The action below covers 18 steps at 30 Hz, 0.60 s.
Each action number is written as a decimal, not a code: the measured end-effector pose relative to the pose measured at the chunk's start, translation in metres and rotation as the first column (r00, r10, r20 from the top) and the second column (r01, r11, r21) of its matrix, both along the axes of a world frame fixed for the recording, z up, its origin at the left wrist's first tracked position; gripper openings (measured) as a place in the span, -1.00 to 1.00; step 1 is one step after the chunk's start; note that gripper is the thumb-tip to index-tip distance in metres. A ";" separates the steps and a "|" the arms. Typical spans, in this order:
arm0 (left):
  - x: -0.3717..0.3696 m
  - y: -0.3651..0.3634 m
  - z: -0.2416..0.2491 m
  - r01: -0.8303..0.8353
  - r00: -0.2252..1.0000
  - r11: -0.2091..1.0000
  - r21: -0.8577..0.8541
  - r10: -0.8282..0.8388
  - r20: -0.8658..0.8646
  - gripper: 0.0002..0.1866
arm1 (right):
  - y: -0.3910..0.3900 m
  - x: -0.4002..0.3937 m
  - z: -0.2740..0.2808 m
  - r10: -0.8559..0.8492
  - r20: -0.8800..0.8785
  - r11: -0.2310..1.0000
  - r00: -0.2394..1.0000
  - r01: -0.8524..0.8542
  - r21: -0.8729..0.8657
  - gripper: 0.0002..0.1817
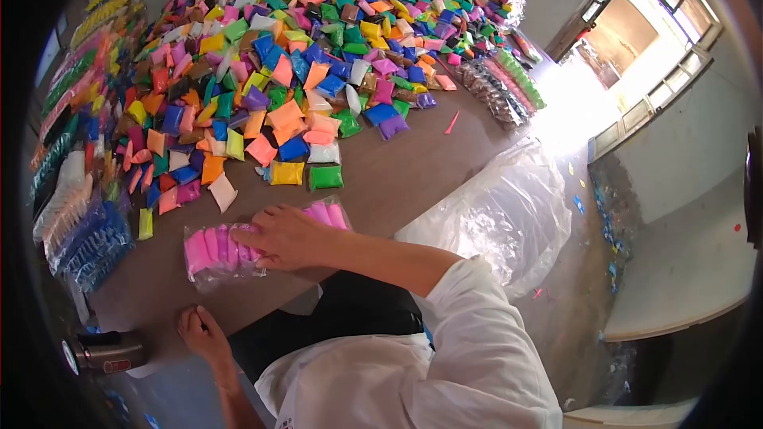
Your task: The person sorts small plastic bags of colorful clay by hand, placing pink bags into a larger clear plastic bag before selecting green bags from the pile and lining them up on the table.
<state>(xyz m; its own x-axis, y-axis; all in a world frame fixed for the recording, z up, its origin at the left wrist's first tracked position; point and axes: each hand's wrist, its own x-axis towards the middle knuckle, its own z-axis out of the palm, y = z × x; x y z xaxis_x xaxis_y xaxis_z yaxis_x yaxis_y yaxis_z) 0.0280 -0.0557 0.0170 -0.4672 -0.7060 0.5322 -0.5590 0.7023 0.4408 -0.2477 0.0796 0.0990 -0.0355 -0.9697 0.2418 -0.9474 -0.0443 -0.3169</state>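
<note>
My right hand (288, 238) lies on a clear plastic bag of pink packets (211, 250) on the brown table (397, 183), with its fingers curled over the bag's middle. More pink packets (330, 213) show just behind the hand. My left hand (203, 332) rests on the table's near edge, holding nothing, next to a metal flask (107, 352). My white sleeve (469, 326) and dark apron fill the lower middle.
A big heap of small coloured packets (318, 48) covers the far table. Filled bags of sorted packets line the left edge (79, 214) and the far right (509, 83). A large clear plastic bag (501, 214) hangs off the right edge. A bright doorway (628, 40) is at the right.
</note>
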 end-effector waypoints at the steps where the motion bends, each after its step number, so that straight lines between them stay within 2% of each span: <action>1: -0.001 0.001 0.001 0.001 1.000 1.000 -0.005 -0.001 -0.004 -0.76 | 0.003 0.000 0.006 -0.005 -0.024 1.000 1.000 0.005 -0.018 -0.26; 3: -0.002 0.003 0.004 0.004 1.000 1.000 -0.011 -0.004 -0.007 -0.76 | 0.009 0.002 0.016 -0.017 -0.068 0.999 0.998 0.013 -0.051 -0.26; 6: -0.001 0.002 0.003 0.012 1.000 0.999 -0.035 -0.012 0.007 -0.76 | 0.013 0.011 -0.009 -0.018 -0.132 0.995 0.991 0.031 0.092 -0.25; 15: -0.001 0.003 0.003 -0.003 1.000 1.000 -0.029 0.004 0.018 -0.77 | 0.012 0.006 -0.011 -0.005 -0.091 0.997 0.996 0.013 0.080 -0.26; 18: 0.000 -0.003 -0.002 0.022 0.999 0.999 -0.050 -0.021 0.028 -0.77 | 0.016 0.001 -0.005 -0.015 -0.001 0.999 1.000 0.015 0.034 -0.28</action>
